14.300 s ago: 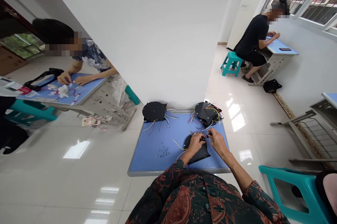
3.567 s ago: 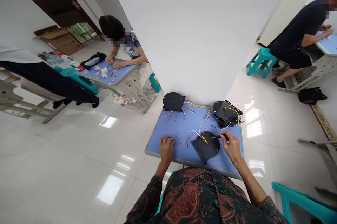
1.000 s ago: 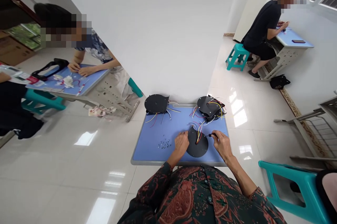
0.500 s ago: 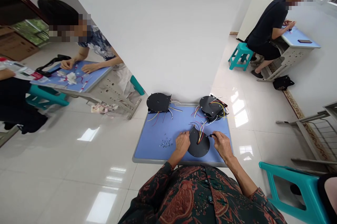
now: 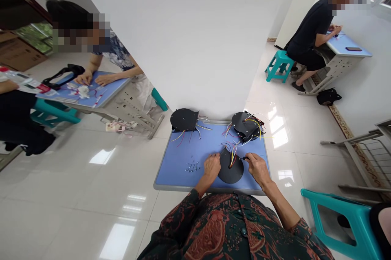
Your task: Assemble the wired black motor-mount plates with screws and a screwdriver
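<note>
On the blue tabletop in front of me lies a black round plate [image 5: 232, 172] with one straight-cut corner and a bunch of yellow, red, white and black wires [image 5: 233, 155] rising from its middle. My left hand [image 5: 211, 166] is closed on the plate's left edge, fingertips near the corner. In my closed right hand [image 5: 256, 167] is a small black screwdriver [image 5: 244, 158], its tip at the plate's upper right rim. The fingers hide most of its handle. Several small screws [image 5: 192, 166] lie loose to the left of my left hand.
Two more black round units with wires stand at the back: one unit [image 5: 184, 120] left, stacked ones [image 5: 244, 123] right. A white wall [image 5: 183, 40] rises behind the blue table [image 5: 171, 176]. Other people work at tables left and right. A teal stool [image 5: 339, 215] stands right.
My right hand and the screwdriver have barely shifted at the plate's rim. My left hand keeps its place. At the left table, the other person's hand has moved slightly.
</note>
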Motion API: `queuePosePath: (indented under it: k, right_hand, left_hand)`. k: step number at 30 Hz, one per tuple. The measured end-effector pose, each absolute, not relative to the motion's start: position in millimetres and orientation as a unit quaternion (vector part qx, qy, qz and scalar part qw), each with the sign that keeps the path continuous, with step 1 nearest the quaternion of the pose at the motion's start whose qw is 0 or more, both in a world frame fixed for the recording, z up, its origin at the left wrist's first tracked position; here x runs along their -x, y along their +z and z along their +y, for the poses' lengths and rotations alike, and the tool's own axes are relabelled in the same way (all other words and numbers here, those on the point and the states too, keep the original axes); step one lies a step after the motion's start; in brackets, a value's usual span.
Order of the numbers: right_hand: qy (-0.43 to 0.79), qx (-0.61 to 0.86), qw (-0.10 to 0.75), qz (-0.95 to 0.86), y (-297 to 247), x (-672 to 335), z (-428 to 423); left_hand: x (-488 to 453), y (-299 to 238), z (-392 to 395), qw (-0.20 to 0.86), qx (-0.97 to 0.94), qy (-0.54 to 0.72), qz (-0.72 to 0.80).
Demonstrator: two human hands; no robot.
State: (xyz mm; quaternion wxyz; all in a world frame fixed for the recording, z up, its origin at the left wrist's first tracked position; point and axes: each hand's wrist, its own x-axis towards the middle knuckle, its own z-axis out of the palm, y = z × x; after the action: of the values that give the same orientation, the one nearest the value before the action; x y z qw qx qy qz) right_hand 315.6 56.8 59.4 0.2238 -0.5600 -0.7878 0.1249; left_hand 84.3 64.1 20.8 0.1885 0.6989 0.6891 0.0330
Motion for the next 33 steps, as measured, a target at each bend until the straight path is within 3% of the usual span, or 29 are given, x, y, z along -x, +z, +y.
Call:
queuePosePath:
  k: [3, 7, 11, 19, 25, 33]
  right_hand:
    - [0.126, 0.571, 0.114, -0.803, 72, -315, 66]
    - [0.115, 0.586, 0.032, -0.801, 85, -307, 81]
    - [0.094, 0.579, 0.007, -0.810, 92, -292, 85]
    - [0.035, 0.558, -0.022, -0.829, 87, -284, 76]
    - [0.006, 0.414, -0.008, -0.910, 82, -293, 84]
    - [0.034, 0.373, -0.023, -0.927, 93, -303, 92]
  left_hand:
    - [-92, 24, 63, 0.162, -0.709, 0.112, 0.677]
    - [-120, 17, 65, 0.219, -0.798, 0.230, 0.512]
    - [-150, -9, 71, 0.286, -0.802, 0.266, 0.452]
    - [-161, -49, 81, 0.246, -0.789, 0.320, 0.462]
    - [-158, -53, 83, 0.272, -0.759, 0.348, 0.479]
    - [-155, -42, 84, 0.285, -0.751, 0.359, 0.476]
